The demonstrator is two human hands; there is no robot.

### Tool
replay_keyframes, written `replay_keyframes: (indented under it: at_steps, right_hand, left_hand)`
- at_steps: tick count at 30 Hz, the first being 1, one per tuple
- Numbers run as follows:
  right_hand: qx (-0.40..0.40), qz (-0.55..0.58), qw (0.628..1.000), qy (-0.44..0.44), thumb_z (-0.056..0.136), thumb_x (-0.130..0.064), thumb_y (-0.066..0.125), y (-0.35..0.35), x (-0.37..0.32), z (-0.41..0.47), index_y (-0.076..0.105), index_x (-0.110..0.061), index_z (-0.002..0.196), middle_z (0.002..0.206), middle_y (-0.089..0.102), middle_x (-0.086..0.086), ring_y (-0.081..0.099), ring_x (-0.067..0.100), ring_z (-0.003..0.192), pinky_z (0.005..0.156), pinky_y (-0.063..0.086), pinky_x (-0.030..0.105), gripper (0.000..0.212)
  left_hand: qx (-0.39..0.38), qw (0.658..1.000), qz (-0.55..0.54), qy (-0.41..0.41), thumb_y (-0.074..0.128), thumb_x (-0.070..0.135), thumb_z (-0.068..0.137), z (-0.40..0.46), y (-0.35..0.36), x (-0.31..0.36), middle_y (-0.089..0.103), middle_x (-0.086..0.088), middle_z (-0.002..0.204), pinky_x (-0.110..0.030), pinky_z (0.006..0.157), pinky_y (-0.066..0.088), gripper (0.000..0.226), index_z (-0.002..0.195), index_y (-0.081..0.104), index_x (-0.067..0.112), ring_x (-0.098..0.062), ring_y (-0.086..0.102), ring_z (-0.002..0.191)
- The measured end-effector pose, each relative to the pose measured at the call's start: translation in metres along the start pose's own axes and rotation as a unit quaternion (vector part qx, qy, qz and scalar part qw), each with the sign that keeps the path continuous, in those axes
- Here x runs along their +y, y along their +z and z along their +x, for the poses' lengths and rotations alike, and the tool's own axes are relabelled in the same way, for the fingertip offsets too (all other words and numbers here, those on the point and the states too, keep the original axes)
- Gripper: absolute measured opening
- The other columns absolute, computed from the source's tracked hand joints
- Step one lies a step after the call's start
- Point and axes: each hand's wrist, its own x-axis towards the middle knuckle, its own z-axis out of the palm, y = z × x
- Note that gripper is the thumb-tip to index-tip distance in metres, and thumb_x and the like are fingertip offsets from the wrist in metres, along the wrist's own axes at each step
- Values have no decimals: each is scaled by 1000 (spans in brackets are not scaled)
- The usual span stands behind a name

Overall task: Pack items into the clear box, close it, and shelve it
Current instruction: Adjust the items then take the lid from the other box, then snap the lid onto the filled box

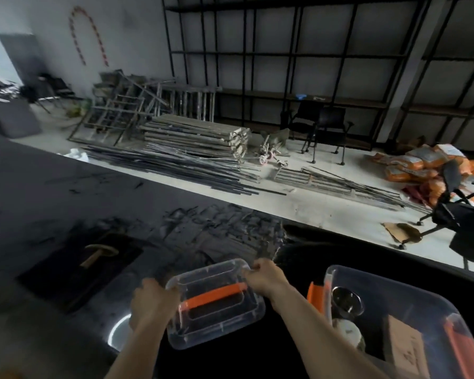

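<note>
- Clear plastic is filling both hands: the left hand (153, 303) is closing its grip over the near-left edge of the lid (216, 302), and the right hand (266, 277) is pinching the far-right corner with fingers curled tight.
- Running across the lid's middle is an orange handle (216, 296), lying between the two hands; the lid itself is sitting roughly level, though whether it is touching the desk (66, 203) cannot be told.
- Just right of the right forearm, the clear box (411, 321) is standing open on the desk, well apart from the lid's edge.
- Inside the box, a shiny metal cup (346, 300) is sitting toward the far-left corner, a pale rounded item (348, 333) is lying nearer beside it, and a brown cardboard packet (405, 343) is resting toward the middle.
- Orange latches are showing at the box's left end (315, 295) and near its right wall (463, 348).
- Peeking out beneath the left wrist, a shiny metal bowl rim (118, 330) is lying on the desk.
- Farther left on the dark desk, a hammer (97, 254) is lying on a black mat (74, 272).
- Beyond the desk, metal rods (175, 168) and stacked boards (200, 138) are lying on the floor, black chairs (323, 127) are standing by empty shelving (285, 56), and orange sacks (422, 165) are piling at the right.
</note>
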Motion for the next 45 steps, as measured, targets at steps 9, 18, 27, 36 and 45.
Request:
replay_keyframes:
  at_steps: [9, 18, 27, 36, 45]
  right_hand:
    - [-17, 27, 998, 54, 77, -46, 60, 28, 19, 13, 68, -17, 105, 100, 72, 6, 68, 25, 95, 85, 58, 37, 41]
    - [161, 58, 985, 10, 76, -64, 55, -69, -6, -18, 74, -9, 96, 101, 73, 14, 69, 35, 96, 85, 57, 38, 61]
    - [370, 8, 926, 77, 90, -41, 69, -209, 83, -112, 73, -11, 103, 99, 70, 10, 65, 27, 90, 68, 40, 25, 33]
    - [410, -14, 897, 165, 83, -40, 70, -206, 168, -158, 68, -10, 63, 67, 63, 4, 51, 20, 55, 41, 28, 25, 37]
    - [394, -40, 899, 185, 82, -24, 68, -183, 177, -157, 57, -13, 59, 71, 62, 0, 52, 16, 55, 42, 28, 25, 28]
  left_hand:
    - [-48, 998, -2, -30, 49, 57, 93, -14, 0, -8, 69, -4, 84, -38, 82, 52, 49, 95, 74, 15, -29, 64, 85]
    - [34, 990, -51, 125, 50, 55, 96, -40, -35, 103, 76, -19, 105, -39, 81, 49, 48, 99, 79, 16, -41, 68, 103]
    - [-27, 940, -184, 286, 67, 28, 87, -149, 8, 213, 77, -2, 106, -35, 89, 50, 24, 108, 76, 22, -28, 68, 106]
    - [-105, 944, -96, 296, 73, 43, 85, -204, 75, 179, 71, 11, 87, -28, 63, 42, 23, 98, 67, 25, -9, 59, 72]
    - [-102, 948, -74, 292, 71, 47, 84, -209, 81, 151, 71, 14, 81, -30, 68, 40, 21, 93, 66, 29, -13, 61, 77]
